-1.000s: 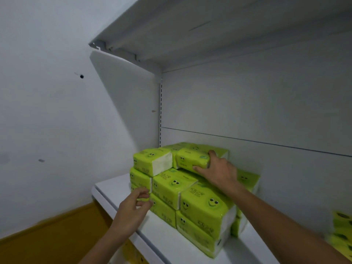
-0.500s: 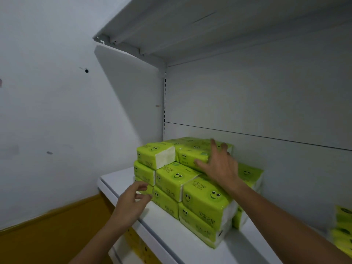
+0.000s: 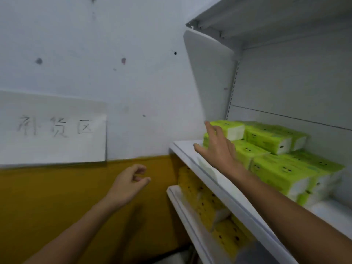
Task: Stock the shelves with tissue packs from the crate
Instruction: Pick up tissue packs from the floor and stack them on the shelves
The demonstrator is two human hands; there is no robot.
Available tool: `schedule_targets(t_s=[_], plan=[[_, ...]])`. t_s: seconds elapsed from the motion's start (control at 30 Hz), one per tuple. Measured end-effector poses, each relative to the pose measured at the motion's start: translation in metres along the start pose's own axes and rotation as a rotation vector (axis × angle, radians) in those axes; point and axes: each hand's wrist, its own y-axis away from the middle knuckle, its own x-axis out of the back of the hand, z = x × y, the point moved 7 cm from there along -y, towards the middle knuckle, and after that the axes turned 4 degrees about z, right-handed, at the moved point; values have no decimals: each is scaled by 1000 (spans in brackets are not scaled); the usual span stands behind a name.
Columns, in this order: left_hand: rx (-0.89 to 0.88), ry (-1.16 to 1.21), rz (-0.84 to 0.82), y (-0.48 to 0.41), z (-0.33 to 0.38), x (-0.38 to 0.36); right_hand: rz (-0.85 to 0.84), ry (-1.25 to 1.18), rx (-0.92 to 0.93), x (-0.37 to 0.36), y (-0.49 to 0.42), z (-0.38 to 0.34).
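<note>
Green tissue packs (image 3: pixel 274 155) with smiley faces stand stacked in layers on the white shelf (image 3: pixel 192 149) at the right. My right hand (image 3: pixel 217 147) hovers in front of the left end of the stack, fingers spread and holding nothing. My left hand (image 3: pixel 129 181) hangs in the air left of the shelf, fingers loosely curled, empty. The crate is not in view.
Yellow tissue packs (image 3: pixel 202 201) fill the lower shelf (image 3: pixel 182 212) beneath. A paper sign (image 3: pixel 53 128) with handwritten characters is taped to the white wall at the left, above a yellow wall band (image 3: pixel 57 197). Another shelf board (image 3: pixel 257 14) sits overhead.
My view has swung left, bringing the sign into sight. My right hand came off the top packs and moved to the stack's left end. My left hand drew back from the shelf edge.
</note>
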Motion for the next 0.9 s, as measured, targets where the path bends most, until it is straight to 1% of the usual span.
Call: schedule_targets(t_s=[0.13, 0.3, 0.37, 0.47, 0.53, 0.63, 0.7, 0.77, 0.8, 0.87, 0.9], plan=[[155, -78, 142, 73, -72, 114, -183, -60, 199, -55, 45, -120], [348, -177, 340, 187, -139, 243, -370, -169, 368, -109, 131, -263], [412, -196, 375, 229, -161, 274, -444, -203, 416, -127, 169, -308], [549, -197, 426, 302, -200, 312, -600, -227, 476, -161, 238, -376], [626, -203, 466, 337, -222, 325, -664, -228, 511, -178, 275, -406], [741, -254, 531, 391, -264, 331, -769, -239, 643, -215, 344, -453], [821, -254, 528, 420, -298, 319, -854, -247, 682, -242, 390, -468], [899, -244, 531, 463, -348, 293, -927, -268, 751, -283, 455, -475], [931, -227, 548, 488, -378, 276, -933, -296, 813, -306, 492, -474], [1006, -182, 598, 539, -435, 239, -852, -421, 980, -343, 558, -469], [1064, -168, 609, 574, -470, 210, -836, -466, 1063, -373, 602, -462]])
